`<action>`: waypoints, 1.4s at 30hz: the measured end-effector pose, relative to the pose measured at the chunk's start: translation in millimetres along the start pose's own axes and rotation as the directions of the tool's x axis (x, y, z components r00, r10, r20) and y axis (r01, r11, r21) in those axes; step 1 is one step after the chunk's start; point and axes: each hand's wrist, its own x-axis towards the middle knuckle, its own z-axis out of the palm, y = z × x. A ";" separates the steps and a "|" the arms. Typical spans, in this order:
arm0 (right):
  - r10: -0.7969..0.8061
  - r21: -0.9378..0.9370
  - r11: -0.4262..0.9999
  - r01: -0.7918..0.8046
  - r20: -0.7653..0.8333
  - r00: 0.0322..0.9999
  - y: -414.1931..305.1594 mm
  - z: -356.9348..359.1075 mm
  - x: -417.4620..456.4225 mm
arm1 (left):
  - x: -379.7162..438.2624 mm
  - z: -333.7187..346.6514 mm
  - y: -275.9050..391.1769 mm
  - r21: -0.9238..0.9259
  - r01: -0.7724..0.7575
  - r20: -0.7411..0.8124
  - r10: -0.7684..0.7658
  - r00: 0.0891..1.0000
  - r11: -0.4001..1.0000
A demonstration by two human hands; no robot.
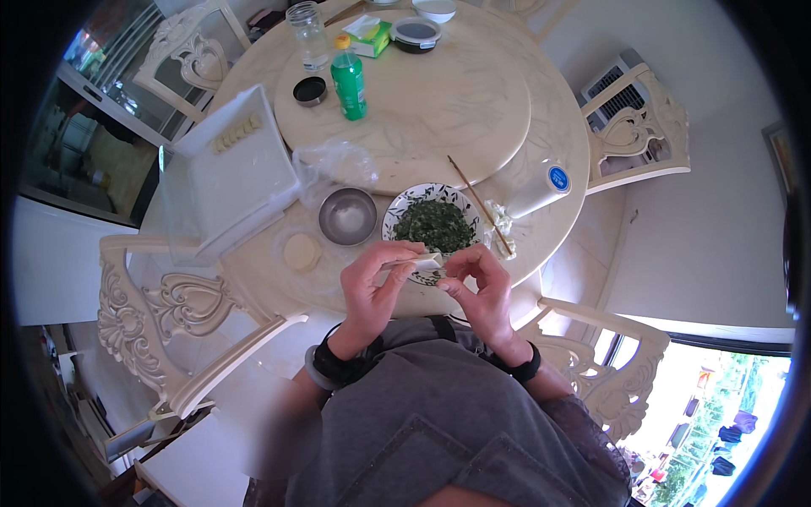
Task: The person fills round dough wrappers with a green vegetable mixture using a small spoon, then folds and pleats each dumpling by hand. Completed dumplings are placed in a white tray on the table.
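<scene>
My left hand (374,279) pinches a folded dumpling wrapper (429,260) above the near rim of a patterned bowl. Close to the wrapper's right end is my right hand (478,285), its thumb and fingertips curled but apart; whether they touch the dough I cannot tell. Chopped green filling (434,225) fills the white bowl (391,204), which has a dark leaf pattern. Left of it stands a metal bowl (348,217) with something whitish inside. A stack of round dough wrappers (302,252) lies nearer me. Several shaped dumplings (237,134) sit in a row in a white plastic bin.
The white bin (234,184) occupies the table's left side, beside a crumpled clear bag (336,161). Brown chopsticks (481,203) slant across crumpled white pieces (500,222) near a white cylinder (535,193). A green bottle (349,82) and glass jar (309,41) stand on the turntable (443,114).
</scene>
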 end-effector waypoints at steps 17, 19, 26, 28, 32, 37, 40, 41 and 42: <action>-0.070 0.130 0.990 0.061 0.064 0.995 -19.8 10.1 5.4 | 2.3 7.0 -0.7 0.080 -0.116 -0.044 0.120 0.992 0.990; -0.055 0.163 0.986 0.045 0.059 0.997 -18.3 12.6 6.5 | 2.5 6.3 0.1 0.087 -0.124 -0.045 0.128 0.991 0.988; -0.093 0.138 0.987 0.087 0.035 0.995 -17.2 19.5 8.5 | 1.9 5.6 2.2 0.092 -0.116 -0.067 0.123 0.990 0.989; -0.076 0.106 0.991 0.075 0.002 0.997 -21.5 21.5 8.4 | 1.9 5.1 0.9 0.091 -0.106 -0.072 0.113 0.991 0.990; -0.020 0.284 0.958 0.034 -0.053 0.998 -20.5 27.7 7.6 | 5.0 2.3 5.5 0.122 -0.118 -0.035 0.123 0.992 0.986; -0.094 0.180 0.979 0.098 -0.035 0.995 -14.2 25.1 8.0 | 10.1 -2.0 11.1 0.147 -0.145 0.023 0.144 0.989 0.978; -0.138 0.076 0.987 0.138 -0.015 0.990 -14.6 22.7 9.7 | 15.0 -4.1 16.8 0.223 -0.146 0.027 0.144 0.989 0.964; -0.152 0.046 0.987 0.152 -0.008 0.988 -14.6 22.1 10.4 | 16.6 -5.5 17.2 0.288 -0.179 0.033 0.177 0.984 0.941; -0.166 0.018 0.986 0.166 0.000 0.986 -14.4 21.6 11.1 | 18.0 -7.3 17.4 0.352 -0.211 0.042 0.209 0.977 0.912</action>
